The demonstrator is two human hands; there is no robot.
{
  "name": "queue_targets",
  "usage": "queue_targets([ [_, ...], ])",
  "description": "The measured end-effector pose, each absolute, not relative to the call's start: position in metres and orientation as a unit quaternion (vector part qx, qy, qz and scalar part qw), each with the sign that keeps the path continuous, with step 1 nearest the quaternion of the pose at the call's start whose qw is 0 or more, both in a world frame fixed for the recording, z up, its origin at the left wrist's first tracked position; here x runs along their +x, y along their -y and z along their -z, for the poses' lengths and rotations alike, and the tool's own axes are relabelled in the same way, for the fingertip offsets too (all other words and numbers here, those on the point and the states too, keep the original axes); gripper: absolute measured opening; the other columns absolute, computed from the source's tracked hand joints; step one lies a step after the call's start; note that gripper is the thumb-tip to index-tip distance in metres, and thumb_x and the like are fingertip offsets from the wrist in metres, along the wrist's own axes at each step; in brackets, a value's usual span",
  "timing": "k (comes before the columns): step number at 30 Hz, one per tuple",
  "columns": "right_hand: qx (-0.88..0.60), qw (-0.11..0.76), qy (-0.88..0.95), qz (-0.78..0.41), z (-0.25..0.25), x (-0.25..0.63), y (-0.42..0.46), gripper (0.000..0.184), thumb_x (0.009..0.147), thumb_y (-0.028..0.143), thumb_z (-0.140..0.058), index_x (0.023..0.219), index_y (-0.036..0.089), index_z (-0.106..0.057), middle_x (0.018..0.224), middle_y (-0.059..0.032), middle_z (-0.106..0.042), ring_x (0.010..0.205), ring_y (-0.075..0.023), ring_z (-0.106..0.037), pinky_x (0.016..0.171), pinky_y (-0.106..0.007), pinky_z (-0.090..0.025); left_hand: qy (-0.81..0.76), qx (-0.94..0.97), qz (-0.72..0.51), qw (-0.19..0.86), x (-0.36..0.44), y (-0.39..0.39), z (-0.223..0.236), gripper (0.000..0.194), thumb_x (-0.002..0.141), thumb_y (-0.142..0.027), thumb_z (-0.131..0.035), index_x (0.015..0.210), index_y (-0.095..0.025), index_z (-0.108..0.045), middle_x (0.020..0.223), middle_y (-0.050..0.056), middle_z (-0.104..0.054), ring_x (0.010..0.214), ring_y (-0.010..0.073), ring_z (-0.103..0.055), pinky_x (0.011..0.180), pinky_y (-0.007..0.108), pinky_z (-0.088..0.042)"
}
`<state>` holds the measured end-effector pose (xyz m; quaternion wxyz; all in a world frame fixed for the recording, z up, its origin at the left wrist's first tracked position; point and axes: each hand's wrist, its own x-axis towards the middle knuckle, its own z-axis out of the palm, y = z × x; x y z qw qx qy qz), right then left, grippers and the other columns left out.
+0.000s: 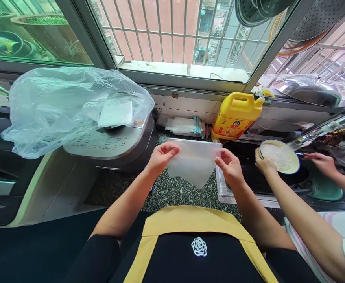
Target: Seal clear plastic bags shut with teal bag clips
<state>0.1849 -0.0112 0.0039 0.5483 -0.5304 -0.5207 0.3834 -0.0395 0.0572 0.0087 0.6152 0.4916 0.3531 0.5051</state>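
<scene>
I hold a small translucent white plastic bag (193,161) stretched between both hands above the speckled granite counter (172,192). My left hand (160,156) pinches its upper left corner, fingers closed on the edge. My right hand (229,167) pinches the upper right corner. The bag hangs slack to a point below and looks empty.
A rice cooker (113,147) stands to the left under a large crumpled clear bag (69,106). A yellow jug (235,116) stands by the window ledge. To the right, another person's hands (265,165) hold a bowl of rice (279,156) over the sink (249,184).
</scene>
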Motion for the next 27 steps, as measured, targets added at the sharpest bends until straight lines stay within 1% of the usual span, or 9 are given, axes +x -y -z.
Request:
queue_targets([
  [2, -0.527, 0.553, 0.537, -0.357, -0.012, 0.187, 0.005, 0.052, 0.068, 0.064, -0.065, 0.099, 0.022, -0.061, 0.084, -0.0037, -0.064, 0.074, -0.0172, -0.058, 0.067, -0.029, -0.046, -0.354, 0.511, -0.485, 0.615, -0.042, -0.055, -0.014, 0.032, 0.056, -0.045, -0.08, 0.06, -0.016, -0.067, 0.058, -0.002, -0.06, 0.056, 0.0084, -0.05, 0.058, 0.022, -0.042],
  [4, -0.534, 0.527, 0.582, -0.315, -0.023, 0.186, -0.003, 0.051, 0.07, 0.062, -0.064, 0.102, 0.022, -0.062, 0.089, -0.0049, -0.065, 0.079, -0.0184, -0.059, 0.071, -0.03, -0.047, -0.358, 0.534, -0.462, 0.611, -0.044, -0.056, -0.02, 0.034, 0.056, -0.047, -0.08, 0.061, -0.016, -0.067, 0.059, -0.001, -0.06, 0.057, 0.0093, -0.051, 0.058, 0.023, -0.042],
  [6, -0.54, 0.476, 0.643, -0.262, -0.033, 0.182, -0.011, 0.039, 0.072, 0.054, -0.066, 0.095, 0.023, -0.065, 0.091, -0.0052, -0.067, 0.083, -0.0194, -0.06, 0.076, -0.032, -0.046, -0.36, 0.555, -0.444, 0.604, -0.046, -0.058, -0.025, 0.036, 0.056, -0.049, -0.079, 0.061, -0.016, -0.066, 0.06, -0.001, -0.06, 0.058, 0.0102, -0.052, 0.058, 0.023, -0.042],
  [9, -0.535, 0.41, 0.707, -0.212, -0.043, 0.174, -0.019, 0.02, 0.078, 0.04, -0.063, 0.076, 0.021, -0.066, 0.078, -0.0042, -0.068, 0.075, -0.0183, -0.059, 0.072, -0.032, -0.045, -0.36, 0.568, -0.426, 0.605, -0.051, -0.063, -0.023, 0.038, 0.056, -0.051, -0.078, 0.061, -0.015, -0.065, 0.059, -0.001, -0.059, 0.057, 0.01, -0.051, 0.057, 0.023, -0.041],
  [12, -0.525, 0.387, 0.732, -0.197, -0.044, 0.167, -0.023, 0.016, 0.08, 0.03, -0.059, 0.068, 0.02, -0.064, 0.069, -0.0038, -0.066, 0.068, -0.0169, -0.058, 0.066, -0.03, -0.043, -0.37, 0.552, -0.422, 0.617, -0.058, -0.064, -0.012, 0.041, 0.054, -0.053, -0.079, 0.063, -0.015, -0.065, 0.06, -0.001, -0.06, 0.057, 0.0096, -0.051, 0.057, 0.022, -0.041],
  [16, -0.512, 0.386, 0.736, -0.218, -0.043, 0.164, -0.024, 0.015, 0.079, 0.026, -0.058, 0.067, 0.019, -0.062, 0.067, -0.0031, -0.065, 0.064, -0.0153, -0.057, 0.062, -0.028, -0.042, -0.361, 0.523, -0.44, 0.634, -0.062, -0.063, -0.002, 0.046, 0.054, -0.052, -0.079, 0.08, -0.016, -0.068, 0.074, 0.001, -0.066, 0.066, 0.012, -0.058, 0.063, 0.022, -0.045],
  [18, -0.507, 0.38, 0.738, -0.233, -0.044, 0.166, -0.024, 0.015, 0.079, 0.026, -0.058, 0.066, 0.018, -0.062, 0.065, -0.0025, -0.065, 0.062, -0.0143, -0.056, 0.06, -0.026, -0.042, -0.352, 0.515, -0.461, 0.631, -0.06, -0.063, -0.003, 0.05, 0.054, -0.053, -0.079, 0.085, -0.016, -0.068, 0.075, 0.002, -0.066, 0.066, 0.0122, -0.058, 0.062, 0.022, -0.045],
  [24, -0.508, 0.34, 0.752, -0.246, -0.046, 0.172, -0.025, 0.011, 0.077, 0.027, -0.061, 0.07, 0.018, -0.065, 0.07, -0.0029, -0.067, 0.066, -0.0147, -0.058, 0.062, -0.026, -0.044, -0.381, 0.537, -0.487, 0.574, -0.046, -0.062, -0.019, 0.038, 0.058, -0.051, -0.077, 0.063, -0.016, -0.064, 0.057, -0.002, -0.057, 0.053, 0.0081, -0.046, 0.05, 0.02, -0.036],
  [27, -0.516, 0.333, 0.752, -0.239, -0.048, 0.169, -0.027, 0.015, 0.07, 0.03, -0.069, 0.08, 0.019, -0.068, 0.079, -0.004, -0.069, 0.072, -0.0164, -0.06, 0.066, -0.028, -0.046, -0.378, 0.541, -0.482, 0.577, -0.041, -0.059, -0.023, 0.037, 0.058, -0.05, -0.076, 0.062, -0.016, -0.064, 0.055, -0.003, -0.054, 0.05, 0.0071, -0.043, 0.047, 0.02, -0.033],
])
